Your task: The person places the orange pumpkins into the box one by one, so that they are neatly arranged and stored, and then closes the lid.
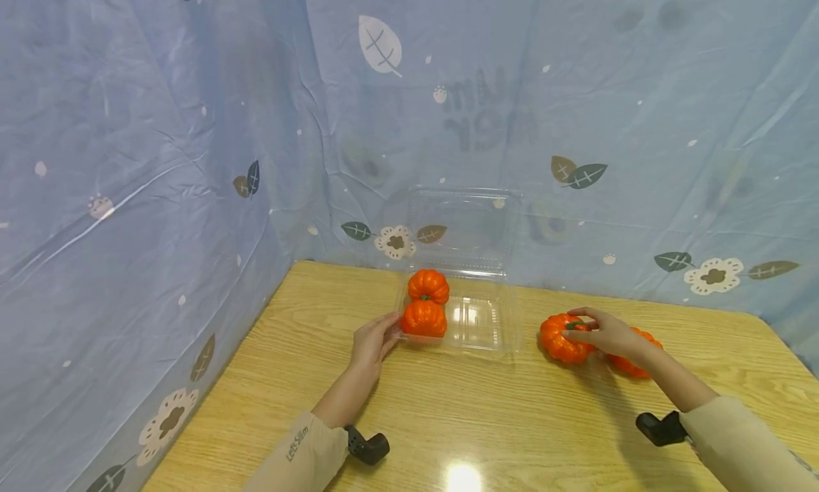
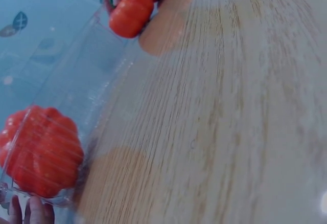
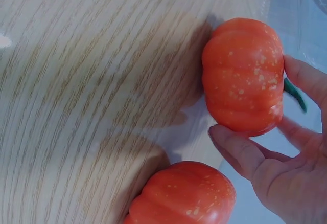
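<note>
Two orange toy pumpkins (image 1: 424, 318) sit one behind the other in the left half of a clear plastic container (image 1: 476, 343). Its hinged lid (image 1: 463, 225) stands raised at the back. My left hand (image 1: 373, 341) is at the container's left side, fingertips touching its edge near the front pumpkin. To the right of the container, my right hand (image 1: 608, 333) grips another orange pumpkin (image 3: 242, 75) with a green stem, thumb and fingers spread around its sides. One more pumpkin (image 3: 186, 196) lies on the table close by, partly hidden behind the right hand in the head view.
The wooden table (image 1: 486, 421) ends at a blue patterned curtain (image 1: 608, 222) at the back, with more of it along the left side. Black camera mounts (image 1: 367, 446) are strapped to both wrists.
</note>
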Available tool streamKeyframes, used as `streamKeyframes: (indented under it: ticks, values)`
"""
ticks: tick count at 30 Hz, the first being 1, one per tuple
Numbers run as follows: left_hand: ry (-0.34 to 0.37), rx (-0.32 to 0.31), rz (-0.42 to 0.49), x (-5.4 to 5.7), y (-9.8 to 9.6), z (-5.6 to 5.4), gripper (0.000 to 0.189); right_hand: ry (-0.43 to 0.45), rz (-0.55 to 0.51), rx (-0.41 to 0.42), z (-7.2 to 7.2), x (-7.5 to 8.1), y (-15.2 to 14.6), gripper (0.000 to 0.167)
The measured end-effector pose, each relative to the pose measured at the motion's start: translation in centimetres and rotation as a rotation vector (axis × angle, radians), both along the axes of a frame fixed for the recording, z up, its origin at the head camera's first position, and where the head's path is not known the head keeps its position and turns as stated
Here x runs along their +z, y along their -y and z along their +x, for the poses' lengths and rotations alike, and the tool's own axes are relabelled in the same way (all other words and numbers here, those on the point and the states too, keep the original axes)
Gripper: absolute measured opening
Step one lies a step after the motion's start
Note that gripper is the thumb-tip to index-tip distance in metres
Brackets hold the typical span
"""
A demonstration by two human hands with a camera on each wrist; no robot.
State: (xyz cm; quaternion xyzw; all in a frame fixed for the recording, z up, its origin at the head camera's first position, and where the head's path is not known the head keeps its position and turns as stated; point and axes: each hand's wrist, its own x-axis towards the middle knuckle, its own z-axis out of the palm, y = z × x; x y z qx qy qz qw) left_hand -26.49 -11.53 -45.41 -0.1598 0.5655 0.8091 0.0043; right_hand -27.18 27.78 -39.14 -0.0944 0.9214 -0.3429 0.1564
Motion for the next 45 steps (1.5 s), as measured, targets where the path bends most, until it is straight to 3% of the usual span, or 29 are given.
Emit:
streamKeyframes:
  ticks: [11,26,31,39,45]
  values:
    - [-0.007,0.009,0.005,0.0,0.0,-0.2,0.036,0.033,-0.024,-0.034,-0.1,0.1,0.4,0.07]
    - [-0.009,-0.002,-0.008,0.2,0.0,0.1,0.038,-0.041,0.01,0.063,-0.1,0.4,0.9,0.067]
    - [-0.005,0.002,-0.014,0.0,0.0,0.1,0.037,0.034,-0.05,0.065,-0.1,1.0,0.7,0.067]
    - [-0.007,0.005,-0.019,0.0,-0.1,0.2,0.035,0.187,-0.11,0.139,-0.1,2.7,-0.3,0.063]
    - [-0.011,-0.003,0.001,0.0,0.0,0.2,0.038,0.216,-0.155,0.168,0.0,3.8,-0.6,0.062]
